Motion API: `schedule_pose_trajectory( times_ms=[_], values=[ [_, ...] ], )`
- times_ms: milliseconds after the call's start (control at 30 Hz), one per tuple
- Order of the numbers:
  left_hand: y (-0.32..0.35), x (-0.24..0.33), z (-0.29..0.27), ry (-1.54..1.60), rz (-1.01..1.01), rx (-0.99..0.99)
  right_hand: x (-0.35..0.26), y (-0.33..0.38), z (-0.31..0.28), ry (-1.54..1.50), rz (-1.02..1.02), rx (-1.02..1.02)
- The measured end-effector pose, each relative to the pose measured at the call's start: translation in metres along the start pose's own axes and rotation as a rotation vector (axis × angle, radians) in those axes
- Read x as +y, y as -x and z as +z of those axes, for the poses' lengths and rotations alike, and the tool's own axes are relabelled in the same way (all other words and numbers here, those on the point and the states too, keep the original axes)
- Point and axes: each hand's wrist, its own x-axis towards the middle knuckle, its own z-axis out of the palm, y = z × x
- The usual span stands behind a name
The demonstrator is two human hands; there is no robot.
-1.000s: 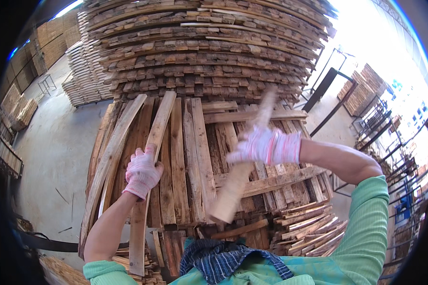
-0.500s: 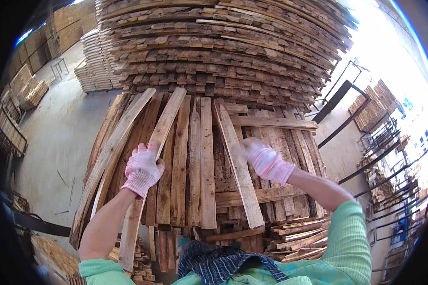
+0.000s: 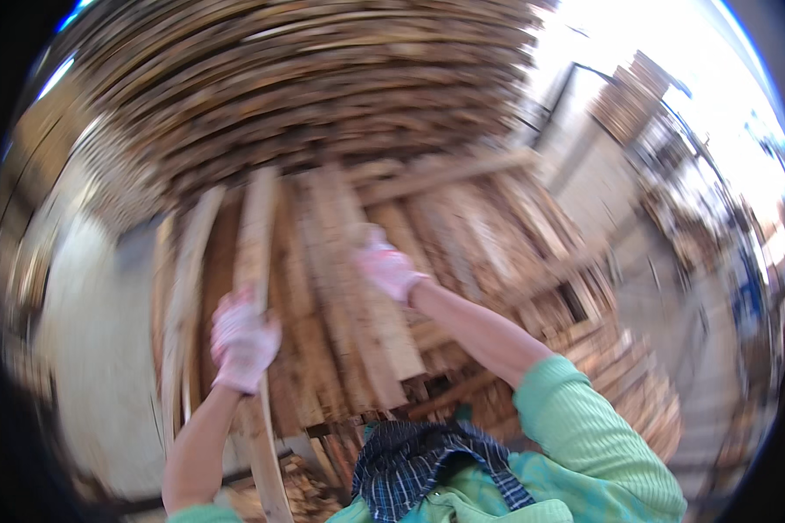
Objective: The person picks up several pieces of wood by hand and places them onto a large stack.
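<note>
My left hand (image 3: 245,342), in a pink-and-white knit glove, is closed around a long, rough plank (image 3: 255,218). That plank runs lengthwise over a row of others, and its near end sticks out past them toward me. My right hand (image 3: 387,263), gloved the same way, is at the right edge of another plank (image 3: 338,209) in the middle of the layer. Motion blur smears its fingers, so its hold is unclear. More planks (image 3: 187,288) lie side by side to the left of my left hand.
A tall stack of boards (image 3: 340,87) rises just beyond the layer. One board (image 3: 462,179) lies crosswise at the far right. Another pile of boards (image 3: 619,392) is at the near right. Grey floor (image 3: 83,305) shows at left, and further stacked wood (image 3: 632,96) stands at the far right.
The view has swung and blurred. My right hand has moved left, and the slanted plank beside it now lies nearer the row. My left hand stays on its plank.
</note>
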Motion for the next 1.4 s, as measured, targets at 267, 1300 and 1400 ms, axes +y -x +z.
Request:
schedule_pose_trajectory(
  times_ms=[267,1300,1400],
  values=[
    [-0.009,-0.039,0.017,-0.119,0.041,-0.185,0.02,0.104,-0.113,-1.235,0.784,0.185],
    [0.464,0.927,0.491,0.086,1.056,-1.283,-0.396,0.856,0.233,-0.686,3.636,-0.266],
    [0.512,0.945,0.477,-0.147,1.026,-1.173,-0.396,0.862,0.253,-0.433,3.982,0.206]
  ],
)
